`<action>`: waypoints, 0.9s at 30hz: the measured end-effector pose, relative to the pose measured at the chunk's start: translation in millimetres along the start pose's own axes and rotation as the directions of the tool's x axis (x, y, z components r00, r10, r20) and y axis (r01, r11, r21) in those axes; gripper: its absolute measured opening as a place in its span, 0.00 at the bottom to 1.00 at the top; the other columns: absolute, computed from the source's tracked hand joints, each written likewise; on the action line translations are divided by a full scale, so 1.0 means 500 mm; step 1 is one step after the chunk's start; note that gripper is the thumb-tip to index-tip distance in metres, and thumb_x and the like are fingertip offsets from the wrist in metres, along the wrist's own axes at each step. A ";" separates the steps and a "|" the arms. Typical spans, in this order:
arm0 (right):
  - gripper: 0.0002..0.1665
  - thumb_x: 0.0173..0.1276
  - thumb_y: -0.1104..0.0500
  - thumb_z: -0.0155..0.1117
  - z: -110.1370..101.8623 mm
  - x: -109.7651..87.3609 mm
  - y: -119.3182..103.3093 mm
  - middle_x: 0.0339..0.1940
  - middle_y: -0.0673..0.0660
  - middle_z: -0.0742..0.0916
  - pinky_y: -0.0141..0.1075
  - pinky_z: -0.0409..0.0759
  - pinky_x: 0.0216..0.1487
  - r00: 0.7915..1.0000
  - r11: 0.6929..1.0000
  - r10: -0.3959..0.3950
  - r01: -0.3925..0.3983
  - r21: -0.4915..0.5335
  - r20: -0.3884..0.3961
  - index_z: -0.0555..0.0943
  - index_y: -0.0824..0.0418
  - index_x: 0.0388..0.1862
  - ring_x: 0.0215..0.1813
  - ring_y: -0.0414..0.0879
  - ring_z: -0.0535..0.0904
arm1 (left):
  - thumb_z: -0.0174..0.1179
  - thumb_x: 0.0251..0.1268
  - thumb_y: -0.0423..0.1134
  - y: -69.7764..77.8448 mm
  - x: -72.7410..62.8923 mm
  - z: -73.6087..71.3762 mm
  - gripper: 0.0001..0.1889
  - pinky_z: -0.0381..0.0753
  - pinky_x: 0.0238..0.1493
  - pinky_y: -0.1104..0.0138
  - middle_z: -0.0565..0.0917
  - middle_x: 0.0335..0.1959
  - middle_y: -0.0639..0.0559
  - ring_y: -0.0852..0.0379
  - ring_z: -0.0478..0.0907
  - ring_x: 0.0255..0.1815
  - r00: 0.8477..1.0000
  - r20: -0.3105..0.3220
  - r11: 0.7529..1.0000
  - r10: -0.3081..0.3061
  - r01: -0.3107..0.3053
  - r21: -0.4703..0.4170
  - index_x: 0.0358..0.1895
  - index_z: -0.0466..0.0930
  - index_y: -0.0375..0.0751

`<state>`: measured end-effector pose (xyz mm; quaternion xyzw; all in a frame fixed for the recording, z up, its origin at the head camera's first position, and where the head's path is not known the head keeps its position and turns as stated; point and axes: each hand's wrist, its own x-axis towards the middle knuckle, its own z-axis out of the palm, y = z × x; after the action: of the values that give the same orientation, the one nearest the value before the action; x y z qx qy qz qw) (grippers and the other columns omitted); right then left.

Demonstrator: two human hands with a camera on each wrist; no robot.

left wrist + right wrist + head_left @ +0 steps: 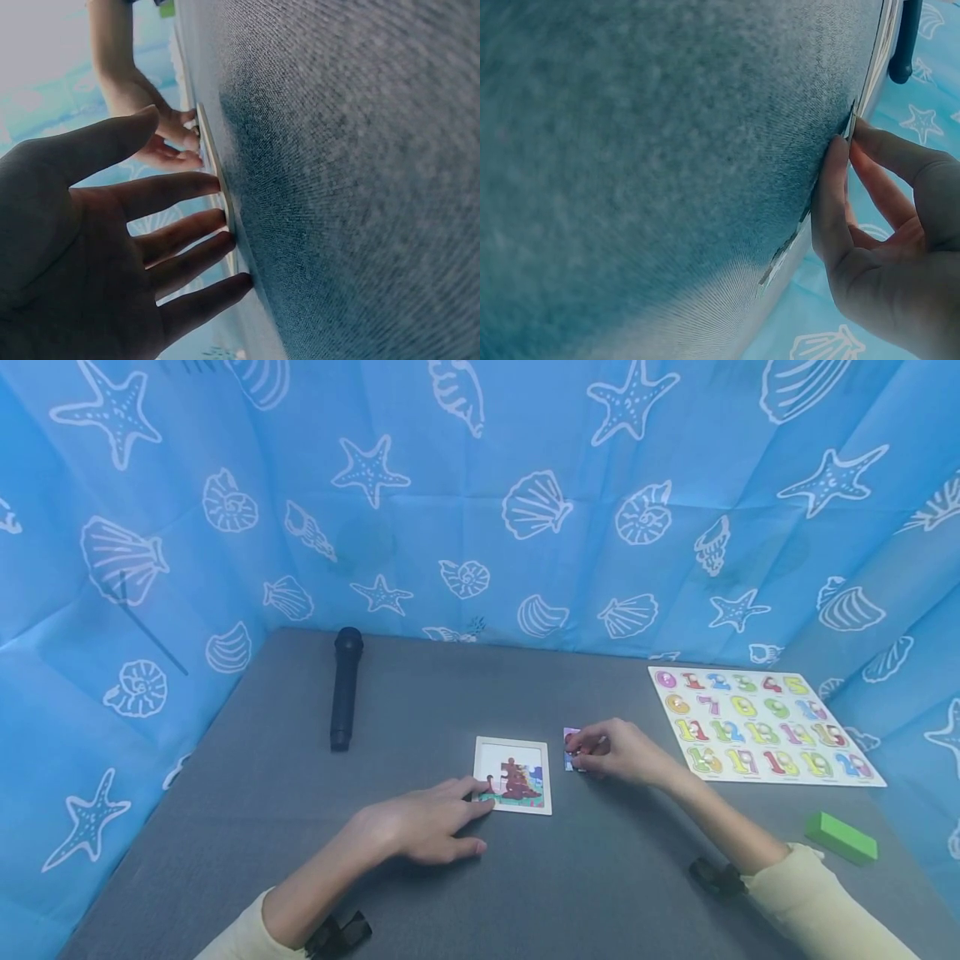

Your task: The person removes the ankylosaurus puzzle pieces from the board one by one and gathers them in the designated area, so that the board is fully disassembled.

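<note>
A small square jigsaw puzzle in a pale frame (pixel 513 742) lies on the table, partly filled with a brown animal figure; its upper left part shows bare white. My left hand (pixel 435 822) is spread beside it, fingertips resting on the frame's left edge, thumb on the cloth side. In the left wrist view those fingers are nearly straight against the frame (pixel 227 202). Just right of the frame, my right hand (pixel 618 753) pinches a small colourful puzzle piece (pixel 570 762) between thumb and fingers. The right wrist view shows the thin piece (pixel 850 126) edge-on at the fingertips.
A black microphone (pixel 346 689) lies at the back left. At the right is a number puzzle board (pixel 765 718), with a green block (pixel 842 837) nearer me. A blue shell-patterned curtain (pixel 465 527) encloses the grey table (pixel 420 702).
</note>
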<state>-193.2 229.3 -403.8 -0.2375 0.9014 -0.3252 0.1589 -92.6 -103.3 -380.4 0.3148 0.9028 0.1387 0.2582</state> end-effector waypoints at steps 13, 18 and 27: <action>0.09 0.68 0.63 0.79 0.003 0.002 -0.008 0.36 0.54 0.93 0.29 0.80 0.30 0.999 0.997 -0.020 0.016 -0.078 -0.043 0.91 0.62 0.46 0.31 0.39 0.81 | 0.60 0.83 0.56 0.001 0.000 -0.001 0.34 0.70 0.84 0.47 0.59 0.90 0.51 0.51 0.59 0.89 1.000 -0.003 1.000 -0.003 0.003 0.003 0.85 0.66 0.51; 0.09 0.67 0.63 0.79 0.005 0.004 -0.007 0.34 0.54 0.92 0.30 0.82 0.28 0.999 0.999 -0.007 0.005 -0.042 -0.045 0.90 0.62 0.45 0.28 0.38 0.81 | 0.59 0.83 0.56 -0.001 0.000 -0.001 0.34 0.70 0.84 0.47 0.59 0.90 0.51 0.51 0.59 0.89 1.000 0.000 1.000 -0.001 0.001 -0.001 0.85 0.66 0.51; 0.09 0.68 0.63 0.79 0.007 0.008 -0.006 0.33 0.52 0.91 0.31 0.82 0.29 0.999 1.000 -0.020 0.019 -0.015 -0.033 0.91 0.63 0.46 0.28 0.38 0.81 | 0.59 0.83 0.57 -0.003 0.001 -0.003 0.34 0.69 0.85 0.48 0.59 0.90 0.51 0.52 0.59 0.90 1.000 0.005 1.000 -0.003 0.003 -0.016 0.85 0.66 0.51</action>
<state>-194.1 223.2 -405.2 -0.2419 0.9040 -0.3239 0.1391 -94.6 -104.1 -380.2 0.3117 0.9015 0.1449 0.2631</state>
